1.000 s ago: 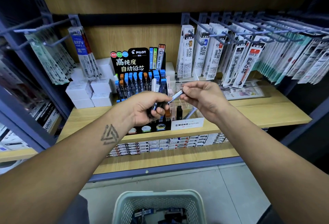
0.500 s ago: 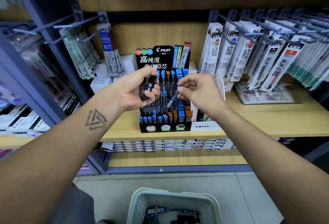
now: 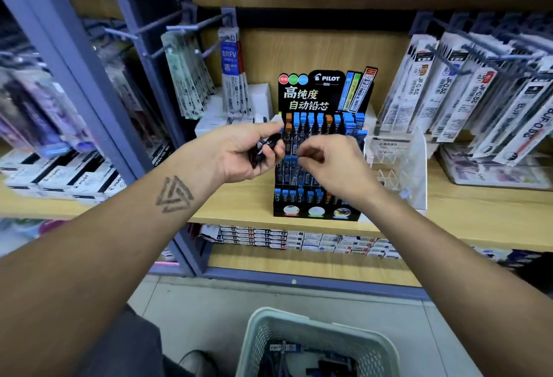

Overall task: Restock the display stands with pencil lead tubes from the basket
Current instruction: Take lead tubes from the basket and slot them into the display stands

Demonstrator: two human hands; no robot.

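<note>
Two hands work: left hand (image 3: 239, 152) grips spare dark lead tubes (image 3: 266, 147); right hand (image 3: 332, 164), nearer the black tiered Pilot display stand (image 3: 317, 149), has curled fingers, its hold unclear.

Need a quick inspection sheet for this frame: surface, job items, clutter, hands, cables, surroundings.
Surface: wooden shelf carries the display stands; grey floor below.
Job's things: black Pilot stand upright on the shelf, rows mostly filled with blue- and orange-capped lead tubes; clear acrylic stand beside it looks nearly empty; basket on the floor holds more stock.
Clutter: white boxes behind the Pilot stand; flat boxes stacked on the shelf below.
Hands: left hand grips a dark bundle of tubes; right hand pinches at the stand's middle rows, what it holds is blurred.
Cables: nothing seen.
Surroundings: refill packs hang on pegs on both sides.
</note>
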